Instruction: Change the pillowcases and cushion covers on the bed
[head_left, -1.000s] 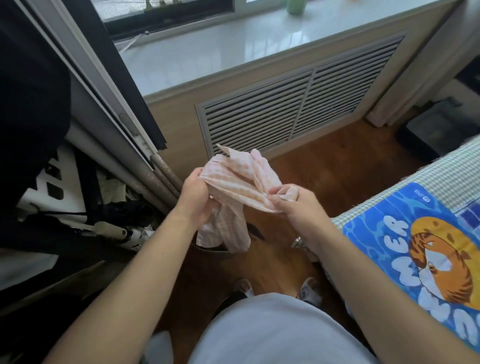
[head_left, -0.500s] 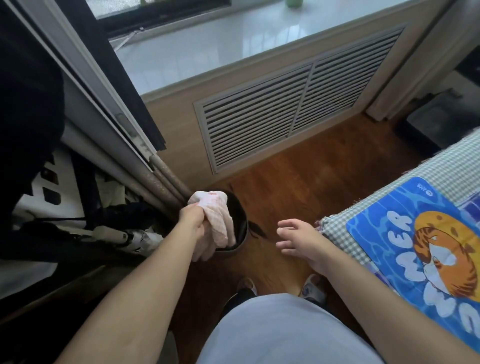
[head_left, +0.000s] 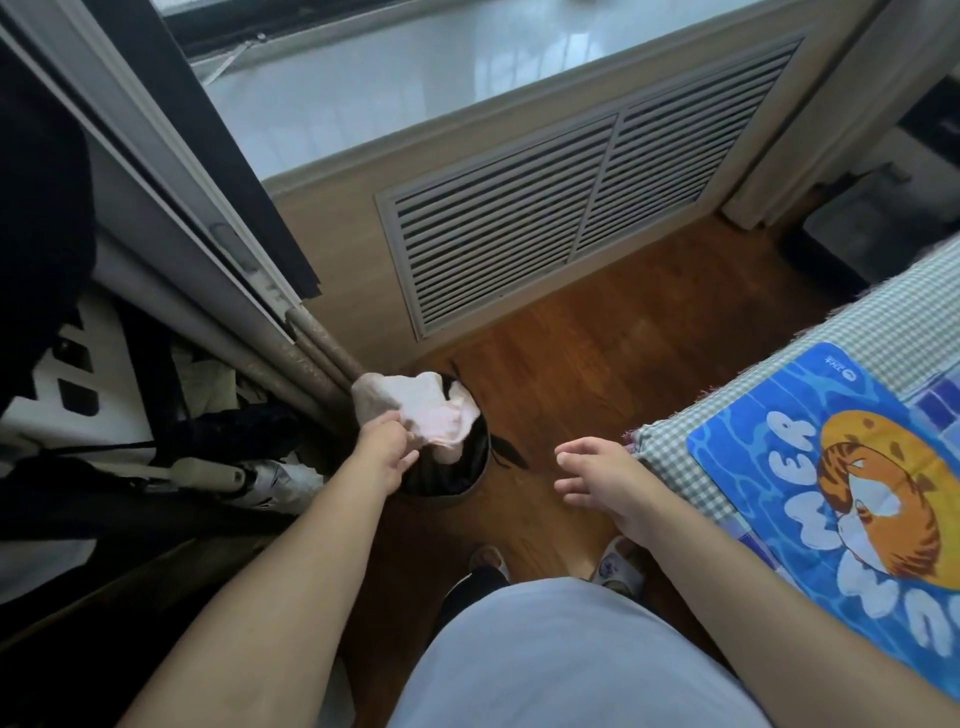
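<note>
Left hand: the left hand (head_left: 387, 451) is down at the rim of the dark bin (head_left: 470, 480), fingers pinching a corner of the pink checked cover (head_left: 415, 410).
Cover position: bunched up, half draped over the bin's near-left rim, part of it sagging into the opening; not fully inside.
Right hand: the right hand (head_left: 602, 478) hangs beside the bed (head_left: 883, 322) with fingers spread and loose, holding nothing.
Bed: green gingham sheet with a blue cartoon mat (head_left: 810, 499) lying on its corner; no pillow or cushion is in view from here.
Step in hand: looks like the old cover is being dropped into the bin, so the fresh covers are probably yet to come.
Risk one: let go now and the cloth could slide off the rim onto the wooden floor (head_left: 623, 353), since much of its bulk sits on the outside edge.
Risk two: the bin is wedged against rolled tubes (head_left: 322, 358) and clutter to the left; a push to stuff the cloth down might snag it there or tip the bin.
Risk three: slippered feet (head_left: 621, 569) stand close by, so a trailing corner could be stepped on.
Safer move: feed the cloth well past the rim before releasing.
</note>
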